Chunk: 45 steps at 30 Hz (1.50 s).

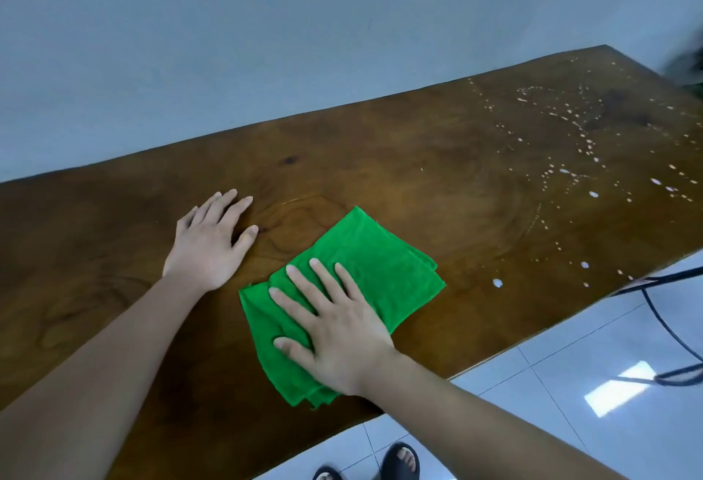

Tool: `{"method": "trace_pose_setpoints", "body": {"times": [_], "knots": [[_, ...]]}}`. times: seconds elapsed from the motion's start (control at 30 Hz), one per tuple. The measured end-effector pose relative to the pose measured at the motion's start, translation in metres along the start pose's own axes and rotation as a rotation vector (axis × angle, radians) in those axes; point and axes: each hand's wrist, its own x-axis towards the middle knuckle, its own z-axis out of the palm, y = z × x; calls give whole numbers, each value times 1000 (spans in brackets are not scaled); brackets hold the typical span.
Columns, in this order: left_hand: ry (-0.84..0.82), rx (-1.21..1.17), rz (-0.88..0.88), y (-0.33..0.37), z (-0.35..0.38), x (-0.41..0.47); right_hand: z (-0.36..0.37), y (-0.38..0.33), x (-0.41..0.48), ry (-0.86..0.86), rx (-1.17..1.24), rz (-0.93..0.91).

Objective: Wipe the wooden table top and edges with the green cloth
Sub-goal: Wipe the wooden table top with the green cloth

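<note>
From the head camera, a dark brown wooden table (437,160) stands against a pale blue-grey wall (228,42), above white floor tiles (570,377). White droplets (563,137) speckle its far right part. The folded green cloth (380,270) lies near the front edge, pressed flat under the right hand (334,331), fingers spread, not clenched. The left hand (209,243) rests flat and empty on bare wood beside it. A black cable (669,331) trails over the tiles.
</note>
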Motion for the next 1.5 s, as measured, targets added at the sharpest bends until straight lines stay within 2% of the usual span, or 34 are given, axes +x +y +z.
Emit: {"method": "trace_pose_setpoints", "body": {"times": [0.1,0.2,0.37,0.47,0.57,0.63,0.7,0.83,0.93,1.1,1.23,1.5], "knots": [[1,7,3,1,0,0,-6,30,-21,-6,-11,-71],[-7,9,3,1,0,-1,-12,79,-42,4,8,10],[-9,-3,6,1,0,-1,-21,177,-89,74,31,364],[-15,4,7,0,2,0,-26,213,-112,104,59,602],[-3,10,11,-3,5,0,-24,206,-106,149,88,836],[3,9,13,-4,6,1,-17,172,-87,177,84,909],[8,10,13,-4,8,2,-9,126,-67,189,89,852],[15,8,21,-7,9,3,3,38,-43,160,111,601],[13,-7,30,-7,9,3,12,8,-45,132,88,393],[-11,-54,24,3,-1,4,7,34,-66,67,64,200],[-13,-77,89,34,-9,6,1,65,-82,48,83,208],[-19,-116,242,155,10,18,-15,163,-126,31,82,274]]}}
